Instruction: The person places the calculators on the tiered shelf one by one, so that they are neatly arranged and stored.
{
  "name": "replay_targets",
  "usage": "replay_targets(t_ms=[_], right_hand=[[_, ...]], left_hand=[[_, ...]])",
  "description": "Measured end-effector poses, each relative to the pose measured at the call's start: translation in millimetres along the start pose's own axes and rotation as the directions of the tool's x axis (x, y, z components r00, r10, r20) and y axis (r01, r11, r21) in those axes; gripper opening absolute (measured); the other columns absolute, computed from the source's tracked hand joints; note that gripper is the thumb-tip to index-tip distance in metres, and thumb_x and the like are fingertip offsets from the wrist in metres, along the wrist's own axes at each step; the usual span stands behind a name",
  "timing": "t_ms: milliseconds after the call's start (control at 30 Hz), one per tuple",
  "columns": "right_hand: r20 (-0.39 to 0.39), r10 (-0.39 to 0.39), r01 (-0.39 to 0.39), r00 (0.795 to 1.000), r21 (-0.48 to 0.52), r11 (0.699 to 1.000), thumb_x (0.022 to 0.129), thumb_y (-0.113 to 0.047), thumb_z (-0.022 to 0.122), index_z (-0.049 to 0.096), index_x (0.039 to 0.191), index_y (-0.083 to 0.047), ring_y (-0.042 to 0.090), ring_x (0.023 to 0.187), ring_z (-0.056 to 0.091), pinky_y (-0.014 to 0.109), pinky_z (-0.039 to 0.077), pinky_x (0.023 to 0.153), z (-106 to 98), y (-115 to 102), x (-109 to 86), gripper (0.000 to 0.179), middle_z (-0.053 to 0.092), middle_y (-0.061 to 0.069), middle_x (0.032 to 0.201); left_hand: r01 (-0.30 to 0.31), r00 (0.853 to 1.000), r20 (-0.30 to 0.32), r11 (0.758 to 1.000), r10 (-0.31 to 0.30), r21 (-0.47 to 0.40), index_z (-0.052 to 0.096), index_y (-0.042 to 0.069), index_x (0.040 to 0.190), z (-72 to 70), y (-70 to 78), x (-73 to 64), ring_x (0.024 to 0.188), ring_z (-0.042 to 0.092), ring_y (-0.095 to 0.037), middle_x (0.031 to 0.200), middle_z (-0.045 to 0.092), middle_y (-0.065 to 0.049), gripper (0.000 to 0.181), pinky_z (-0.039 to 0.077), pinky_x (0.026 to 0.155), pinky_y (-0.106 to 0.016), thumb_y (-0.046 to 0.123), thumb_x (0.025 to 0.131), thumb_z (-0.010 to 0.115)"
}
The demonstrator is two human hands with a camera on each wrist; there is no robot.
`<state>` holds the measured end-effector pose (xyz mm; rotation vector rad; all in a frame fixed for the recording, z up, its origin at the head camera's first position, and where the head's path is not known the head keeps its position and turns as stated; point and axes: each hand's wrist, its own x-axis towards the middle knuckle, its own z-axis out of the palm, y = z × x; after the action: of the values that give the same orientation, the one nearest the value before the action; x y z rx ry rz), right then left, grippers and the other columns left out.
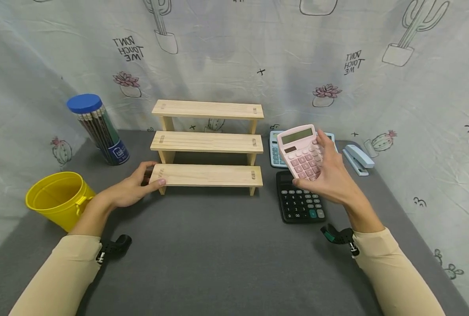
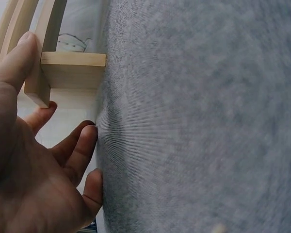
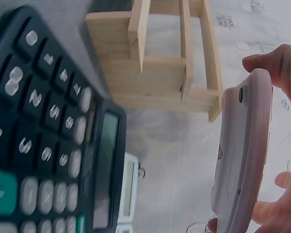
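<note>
**Gripped in the right hand (image 1: 332,176), a pink plastic calculator with rounded corners (image 1: 299,154); pinched by the left hand (image 1: 133,189), a three-tier stand of pale wood (image 1: 206,175)**

The pink calculator is held by its edges, thumb spread well apart from the fingers, with the calculator's body filling the span between. It is held raised and tilted, its screen and keys turned towards the head camera; its back is shown in the right wrist view.

Beneath this grip and on its near side, a black calculator with grey and green keys (image 1: 297,204) is laid flat. On the far side, a light-blue calculator (image 1: 274,151) is partly covered from view by the pink one. Just beyond the fingers, to their right, a pale-blue stapler (image 1: 358,159) is seen.

By the left hand, the near left end of the stand's lowest board is taken narrowly, the thumb laid on top and a fingertip set at the board's end. To the left of this grip, a yellow plastic bucket (image 1: 65,216) is partly hidden by the forearm. Farther off, behind the grip, a clear cylindrical jar with a blue lid (image 1: 100,131) is filled with dark, slender sticks.

Everything is borne by a table covered in grey cloth (image 1: 218,267).
</note>
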<state>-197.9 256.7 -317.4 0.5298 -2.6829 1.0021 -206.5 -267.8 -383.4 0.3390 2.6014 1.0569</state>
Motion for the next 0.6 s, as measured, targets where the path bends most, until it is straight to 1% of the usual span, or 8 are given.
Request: replay_targets(t_ms=[167,400,533,600], right_hand=[[-0.006,-0.045,0.045,0.999,0.015,0.999,0.068,-0.027,0.091,0.004,0.165,-0.022,0.035,0.112,0.048,0.048,0.046,0.086,10,-11,11.8,0.131,0.031,0.025,0.156],[-0.048,-0.093,0.094,0.994,0.023,0.995,0.064,-0.026,0.092,0.012,0.164,-0.016,0.027,0.102,0.052,0.043,0.046,0.083,27,-29,34.0,0.128,0.042,0.021,0.145],[-0.041,-0.098,0.098,0.994,0.016,0.995,0.063,-0.029,0.092,0.014,0.164,-0.018,0.028,0.106,0.05,0.046,0.045,0.088,33,-38,43.2,0.129,0.042,0.02,0.146],[-0.029,-0.089,0.09,0.996,0.02,0.996,0.064,-0.031,0.092,0.013,0.165,-0.02,0.03,0.11,0.048,0.048,0.043,0.091,35,-43,47.7,0.129,0.04,0.019,0.15]], left_hand=[[-0.003,1.0,0.002,1.0,0.003,-0.003,0.003,0.007,0.161,0.0,-1.7,0.7,0.137,0.039,-0.047,0.153,0.031,-0.03,0.087,0.038,0.105,-0.063,0.053,0.105,0.052],[-0.008,1.0,-0.012,1.0,0.008,-0.013,0.004,0.007,0.16,-0.7,-2.3,-1.4,0.135,0.041,-0.045,0.152,0.032,-0.029,0.086,0.04,0.102,-0.059,0.052,0.105,0.052],[-0.018,1.0,-0.005,1.0,0.018,-0.02,0.004,0.006,0.16,-1.4,-1.0,-1.5,0.134,0.042,-0.043,0.151,0.032,-0.029,0.086,0.04,0.101,-0.056,0.051,0.106,0.052],[-0.023,1.0,-0.004,0.999,0.023,-0.023,0.004,0.006,0.16,-2.7,-0.1,-0.6,0.133,0.043,-0.043,0.151,0.033,-0.028,0.086,0.04,0.101,-0.055,0.051,0.106,0.052]])
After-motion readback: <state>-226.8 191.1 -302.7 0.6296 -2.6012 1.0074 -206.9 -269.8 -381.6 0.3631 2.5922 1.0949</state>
